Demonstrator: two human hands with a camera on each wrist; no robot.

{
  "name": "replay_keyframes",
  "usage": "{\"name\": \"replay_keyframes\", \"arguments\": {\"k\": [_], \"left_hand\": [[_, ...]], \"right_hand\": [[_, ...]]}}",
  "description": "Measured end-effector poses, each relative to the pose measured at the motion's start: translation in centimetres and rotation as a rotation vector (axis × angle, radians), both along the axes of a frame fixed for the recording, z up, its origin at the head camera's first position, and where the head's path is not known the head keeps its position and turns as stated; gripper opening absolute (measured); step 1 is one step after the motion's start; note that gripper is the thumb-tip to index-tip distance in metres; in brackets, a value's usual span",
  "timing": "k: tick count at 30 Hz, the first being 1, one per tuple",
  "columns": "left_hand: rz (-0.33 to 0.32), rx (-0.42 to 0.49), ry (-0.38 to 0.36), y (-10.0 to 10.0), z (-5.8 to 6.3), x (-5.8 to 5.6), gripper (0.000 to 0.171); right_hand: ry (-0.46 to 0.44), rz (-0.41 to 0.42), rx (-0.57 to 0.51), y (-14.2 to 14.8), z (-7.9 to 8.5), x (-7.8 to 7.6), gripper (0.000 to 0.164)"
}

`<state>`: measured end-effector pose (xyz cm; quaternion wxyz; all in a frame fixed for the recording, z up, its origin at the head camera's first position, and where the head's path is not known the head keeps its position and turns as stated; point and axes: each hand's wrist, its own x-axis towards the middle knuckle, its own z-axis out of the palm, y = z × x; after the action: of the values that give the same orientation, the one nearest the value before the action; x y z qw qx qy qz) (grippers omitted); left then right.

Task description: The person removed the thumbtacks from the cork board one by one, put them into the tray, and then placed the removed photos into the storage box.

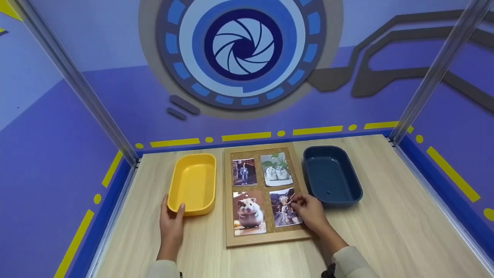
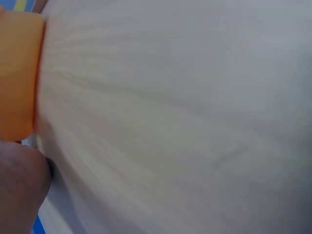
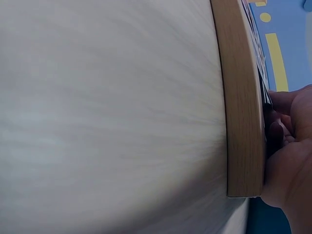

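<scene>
My left hand [image 1: 171,224] holds the near left corner of a yellow tray [image 1: 193,186], its thumb at the front rim and its fingers along the left side. A wood-framed cork board [image 1: 266,239] lies beside the tray, bearing a hamster photo [image 1: 249,216], a photo of two white hamsters [image 1: 278,173] and a photo of a standing person [image 1: 244,172]. My right hand [image 1: 312,214] pinches the right edge of the lower right photo [image 1: 285,212], which shows a light-haired figure; its fingertips are partly hidden. The right wrist view shows this hand [image 3: 287,146] low over the frame.
A dark blue tray [image 1: 334,173] stands right of the board, with a small dark speck inside near its front. All of this is on a pale wooden table [image 1: 397,227]. Purple panels [image 1: 127,104] with metal corner posts enclose the back and sides.
</scene>
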<state>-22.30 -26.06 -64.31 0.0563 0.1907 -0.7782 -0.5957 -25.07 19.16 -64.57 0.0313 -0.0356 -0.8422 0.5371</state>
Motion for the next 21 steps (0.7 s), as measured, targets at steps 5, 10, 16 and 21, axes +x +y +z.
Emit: {"name": "replay_keyframes", "arguments": {"k": [5, 10, 16, 21], "left_hand": [[-0.103, -0.062, -0.059, -0.6, -0.1, -0.4, 0.092], [-0.114, -0.067, -0.055, -0.9, -0.1, -0.6, 0.093], [-0.109, -0.071, -0.023, -1.1, 0.1, -0.6, 0.092], [-0.106, -0.038, 0.017, -1.2, 0.3, -0.1, 0.093]], "right_hand": [[0.014, -0.012, 0.014, 0.3, 0.0, 0.0, 0.008], [0.008, -0.003, 0.007, 0.2, 0.0, 0.0, 0.009], [0.004, -0.014, -0.007, -0.1, -0.1, 0.0, 0.009], [0.005, -0.008, -0.030, -0.3, -0.1, 0.1, 0.010]]}}
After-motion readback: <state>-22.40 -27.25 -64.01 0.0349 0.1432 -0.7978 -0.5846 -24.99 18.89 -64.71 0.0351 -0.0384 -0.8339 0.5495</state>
